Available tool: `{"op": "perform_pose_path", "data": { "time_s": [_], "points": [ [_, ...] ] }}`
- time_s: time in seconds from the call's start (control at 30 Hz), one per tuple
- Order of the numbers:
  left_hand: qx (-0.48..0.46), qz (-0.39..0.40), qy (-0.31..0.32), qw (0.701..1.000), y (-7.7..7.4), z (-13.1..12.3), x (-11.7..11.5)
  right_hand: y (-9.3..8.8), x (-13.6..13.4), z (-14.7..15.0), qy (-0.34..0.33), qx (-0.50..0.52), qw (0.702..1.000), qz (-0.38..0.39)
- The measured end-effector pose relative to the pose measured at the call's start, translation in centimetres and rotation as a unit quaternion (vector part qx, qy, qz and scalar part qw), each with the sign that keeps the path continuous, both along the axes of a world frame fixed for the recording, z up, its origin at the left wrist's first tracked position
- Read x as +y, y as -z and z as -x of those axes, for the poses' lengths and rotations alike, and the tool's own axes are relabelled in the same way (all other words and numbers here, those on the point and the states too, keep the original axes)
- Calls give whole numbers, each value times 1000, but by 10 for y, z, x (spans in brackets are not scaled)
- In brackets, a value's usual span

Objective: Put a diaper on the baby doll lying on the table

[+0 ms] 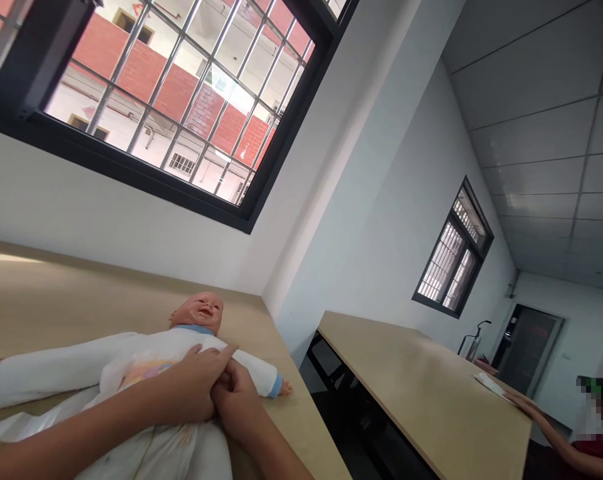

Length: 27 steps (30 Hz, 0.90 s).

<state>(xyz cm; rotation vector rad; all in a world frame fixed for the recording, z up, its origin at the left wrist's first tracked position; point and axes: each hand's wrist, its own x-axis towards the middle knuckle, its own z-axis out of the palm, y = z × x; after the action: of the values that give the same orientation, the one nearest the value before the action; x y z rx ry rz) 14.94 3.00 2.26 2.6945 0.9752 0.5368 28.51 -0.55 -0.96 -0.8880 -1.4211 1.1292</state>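
Observation:
A baby doll [201, 312] lies on its back on the near table, dressed in a white suit with blue collar and cuffs. Over its torso is a white, diaper-like piece with a colourful print [146, 368], partly covered by my left forearm. My left hand [196, 380] rests on the doll's chest with its fingers bent. Against it, my right hand [238, 397] has its fingers curled at the side of the doll's torso. The two hands touch and their fingertips are pressed together; whatever is between them is hidden.
The light wooden table [301, 433] under the doll meets a white wall with a barred window [181, 100]. Across a gap stands a second table [406, 380]. At its far end another person's hand [521, 403] rests near a white cloth-like item [491, 385].

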Motion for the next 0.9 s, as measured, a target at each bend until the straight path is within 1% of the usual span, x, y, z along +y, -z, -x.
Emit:
{"op": "perform_pose_path", "data": {
  "time_s": [0.07, 0.1, 0.17, 0.23, 0.27, 0.3, 0.4, 0.5, 0.6, 0.7, 0.8, 0.9],
  "points": [
    [-4, 2, 5, 1000, -2, 2, 0, 5, 1, -4, 20, 1, 1000, 4],
    [-8, -1, 10, 1000, -2, 3, 0, 9, 1, -8, 47, 10, 999, 8],
    [-14, -10, 13, 1000, -2, 5, 0, 17, 0, -14, 126, 21, 992, 3],
    [-14, -16, 7, 1000, -2, 7, 1, 24, -2, -20, 197, -16, 980, -33],
    [-15, -18, 5, 1000, -1, 7, 1, 27, -4, -21, 214, -54, 973, -67],
    [-16, -18, 5, 1000, 0, 7, 2, 28, -6, -22, 215, -98, 966, -107],
    [-15, -15, 12, 1000, 3, 5, 5, 26, -11, -22, 174, -201, 939, -216],
    [-8, 10, 23, 1000, 5, 3, 10, 23, -14, -20, 157, -246, 916, -274],
    [-32, 27, 24, 999, 6, 5, 14, 21, -17, -22, 154, -276, 904, -288],
    [-71, 48, 26, 996, 7, 16, 14, 20, -19, -24, 125, -280, 906, -291],
    [-99, 43, -1, 994, 9, 36, 13, 16, -20, -24, 74, -285, 912, -287],
    [-115, 1, -45, 992, 9, 66, 14, 14, -18, -24, 60, -291, 909, -293]
  ]
}}
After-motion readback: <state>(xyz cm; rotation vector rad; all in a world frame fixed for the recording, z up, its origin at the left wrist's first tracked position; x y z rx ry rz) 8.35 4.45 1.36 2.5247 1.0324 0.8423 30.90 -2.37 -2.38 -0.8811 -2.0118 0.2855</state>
